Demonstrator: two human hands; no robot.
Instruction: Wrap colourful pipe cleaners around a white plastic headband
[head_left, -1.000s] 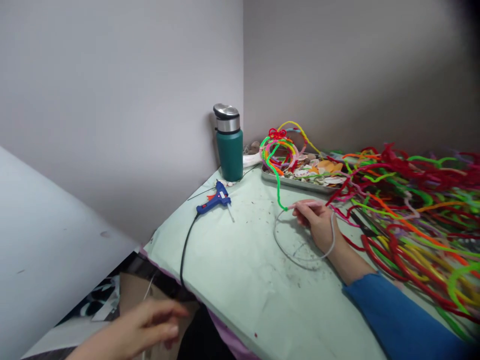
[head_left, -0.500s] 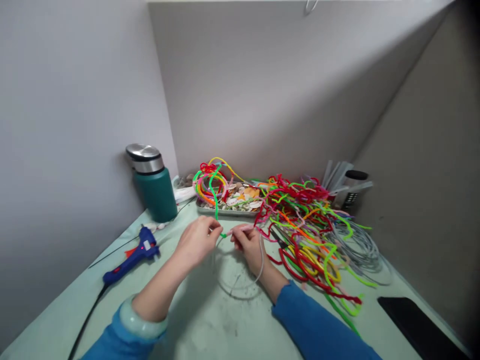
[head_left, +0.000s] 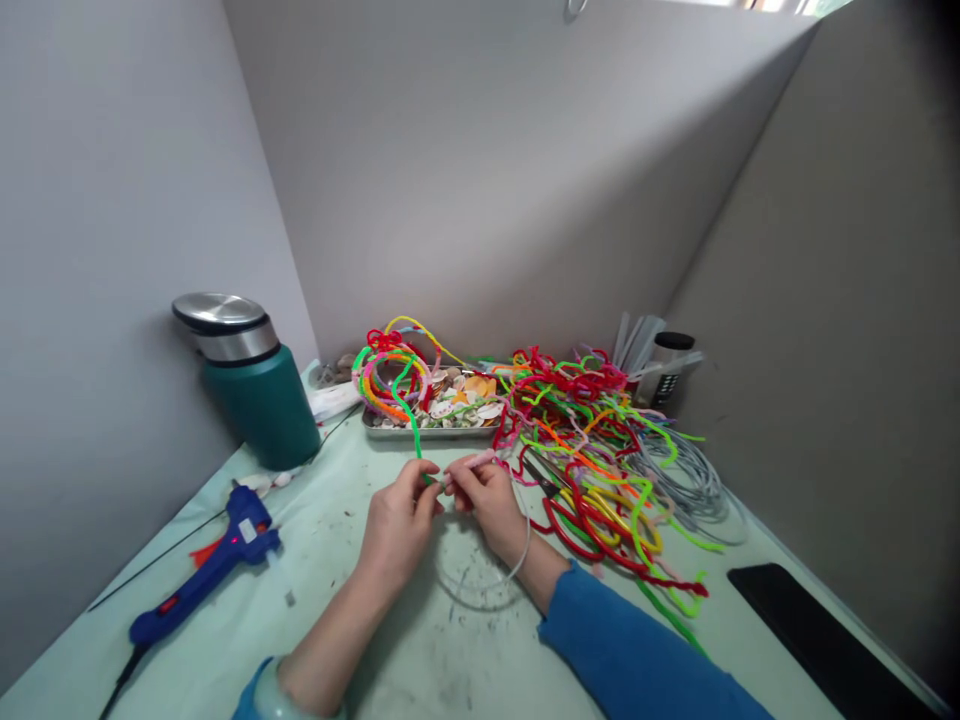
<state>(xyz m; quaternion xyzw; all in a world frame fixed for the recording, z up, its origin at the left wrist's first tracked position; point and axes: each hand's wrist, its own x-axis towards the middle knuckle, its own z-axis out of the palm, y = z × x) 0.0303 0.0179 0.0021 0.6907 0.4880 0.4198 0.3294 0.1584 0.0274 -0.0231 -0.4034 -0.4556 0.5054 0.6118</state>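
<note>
Grey wire hoop (head_left: 528,538), lower centre: mostly bare. Left hand (head_left: 396,525) pinches green fuzzy stem (head_left: 414,425); right hand (head_left: 495,507) grips pink fuzzy-wrapped stretch (head_left: 481,459).

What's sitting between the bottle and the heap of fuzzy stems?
In the head view, going right from the bottle: a white item, too unclear to name, then a metal tray of small pieces with a colourful ring at its left end.

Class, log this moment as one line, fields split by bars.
left hand: pinching green fuzzy stem | right hand: pinching pale ring at its pink section | glue gun: lying on table
</note>
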